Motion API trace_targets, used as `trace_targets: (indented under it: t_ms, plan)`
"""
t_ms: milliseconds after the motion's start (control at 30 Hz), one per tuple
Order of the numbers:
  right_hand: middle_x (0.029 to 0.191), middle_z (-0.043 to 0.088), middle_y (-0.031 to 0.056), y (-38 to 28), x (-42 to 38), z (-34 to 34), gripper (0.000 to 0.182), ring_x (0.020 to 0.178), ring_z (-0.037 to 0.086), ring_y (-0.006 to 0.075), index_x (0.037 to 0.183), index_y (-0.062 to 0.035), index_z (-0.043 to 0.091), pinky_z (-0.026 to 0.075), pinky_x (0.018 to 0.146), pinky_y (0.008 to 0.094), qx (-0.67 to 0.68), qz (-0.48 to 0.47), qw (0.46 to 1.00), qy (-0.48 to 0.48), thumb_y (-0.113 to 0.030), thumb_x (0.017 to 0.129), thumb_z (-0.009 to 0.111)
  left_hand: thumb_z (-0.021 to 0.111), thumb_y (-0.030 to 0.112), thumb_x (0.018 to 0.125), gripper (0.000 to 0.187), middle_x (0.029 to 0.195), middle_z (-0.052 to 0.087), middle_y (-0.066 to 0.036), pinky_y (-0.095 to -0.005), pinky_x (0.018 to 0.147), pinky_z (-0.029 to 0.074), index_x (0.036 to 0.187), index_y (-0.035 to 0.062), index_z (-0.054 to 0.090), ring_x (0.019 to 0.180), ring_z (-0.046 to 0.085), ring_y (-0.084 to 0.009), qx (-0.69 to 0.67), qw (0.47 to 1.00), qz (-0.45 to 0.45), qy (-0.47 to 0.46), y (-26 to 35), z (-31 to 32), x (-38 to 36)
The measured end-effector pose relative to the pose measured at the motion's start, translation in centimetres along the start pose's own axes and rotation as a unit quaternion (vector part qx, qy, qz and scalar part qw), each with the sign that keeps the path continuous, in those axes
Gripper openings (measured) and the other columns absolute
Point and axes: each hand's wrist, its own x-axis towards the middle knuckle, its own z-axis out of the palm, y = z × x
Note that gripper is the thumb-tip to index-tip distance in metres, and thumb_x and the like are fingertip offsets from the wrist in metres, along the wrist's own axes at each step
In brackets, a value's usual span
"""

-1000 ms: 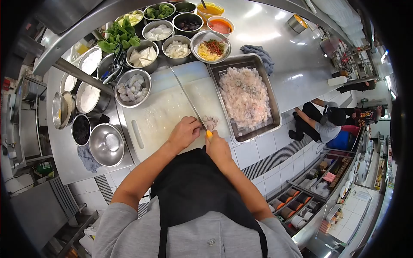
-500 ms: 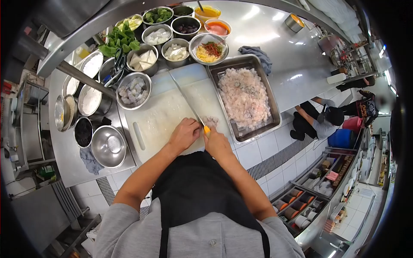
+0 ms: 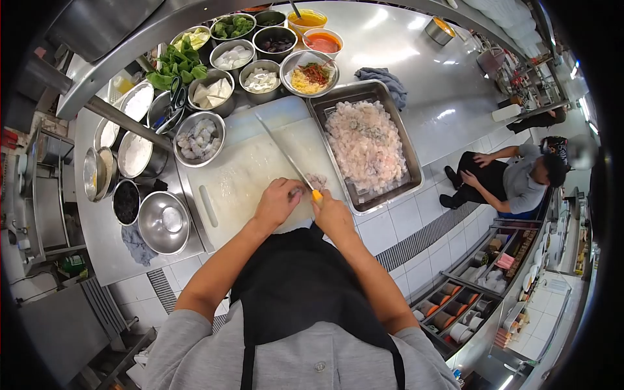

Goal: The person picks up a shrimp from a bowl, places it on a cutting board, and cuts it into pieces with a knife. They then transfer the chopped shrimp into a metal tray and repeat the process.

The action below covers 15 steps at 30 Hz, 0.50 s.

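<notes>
My right hand (image 3: 334,216) is wrapped round the yellow handle of a kitchen knife (image 3: 284,154); its long blade lies over the white cutting board (image 3: 240,170) and points away from me to the left. Just left of the handle, my left hand (image 3: 277,203) is closed, its fingertips on a small greyish raw shrimp (image 3: 296,193). On the blade's right side lie chopped shrimp pieces (image 3: 316,180). A steel bowl of peeled shrimp (image 3: 200,138) stands at the board's far left corner. Right of the board, a steel tray (image 3: 386,207) is heaped with chopped pale, raw shrimp-like pieces (image 3: 366,144).
Several bowls of ingredients line the back, with leafy greens (image 3: 179,64) and scissors (image 3: 177,94) among them. A steel bowl (image 3: 164,222) stands left of the board. A grey cloth (image 3: 383,84) lies behind the tray. A person (image 3: 513,175) is at the right, off the counter.
My left hand has moved slightly left from the blade, showing the shrimp at its fingertips. My right hand and the knife handle have shifted slightly right. The person at the right has straightened up.
</notes>
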Motion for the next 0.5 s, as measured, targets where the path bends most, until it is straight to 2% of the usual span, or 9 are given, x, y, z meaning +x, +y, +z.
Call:
trace_targets:
  t_ms: [100,200,400,500]
  plan:
    - [0.083,0.07,0.0317,1.5,0.0,-0.5,0.038,0.082,0.07,0.0508,0.111,0.0015,0.056,0.057,0.075,0.0572,-0.007,-0.009,1.0,0.026,-0.033,0.099,0.065,0.075,0.009,0.088,0.015,0.098,0.069,-0.014,-0.0362,0.073,0.06,0.102,0.004,0.072,0.079,0.07,-0.0286,-0.055,0.997,-0.062,0.003,-0.1,0.6,-0.1]
    - [0.082,0.07,0.0315,1.2,-0.6,-1.2,0.038,0.081,0.07,0.0505,0.11,0.0013,0.056,0.057,0.073,0.0566,-0.01,-0.015,0.999,0.03,-0.034,0.098,0.065,0.072,0.005,0.087,0.014,0.096,0.069,-0.013,-0.04,0.087,0.057,0.101,0.0046,0.072,0.098,0.067,-0.0329,-0.04,0.999,-0.021,-0.004,-0.4,0.0,-0.9]
    - [0.085,0.071,0.0313,-0.9,-0.8,-1.5,0.04,0.084,0.071,0.0504,0.116,0.002,0.054,0.056,0.078,0.0564,-0.014,-0.002,1.0,-0.026,-0.033,0.099,0.064,0.07,0.003,0.084,0.015,0.097,0.068,-0.013,-0.041,0.087,0.056,0.099,0.0032,0.072,0.098,0.065,-0.0333,0.047,0.996,0.078,0.02,-0.4,-0.1,-0.5]
    - [0.089,0.071,0.0318,-1.1,-1.0,-1.9,0.041,0.089,0.07,0.0504,0.119,0.0017,0.053,0.056,0.081,0.0567,-0.02,0.003,0.998,-0.053,-0.033,0.1,0.064,0.069,0.003,0.082,0.016,0.094,0.066,-0.013,-0.0415,0.085,0.055,0.097,0.0034,0.071,0.095,0.064,-0.0331,0.072,0.993,0.088,-0.009,-0.4,-0.3,-0.1]
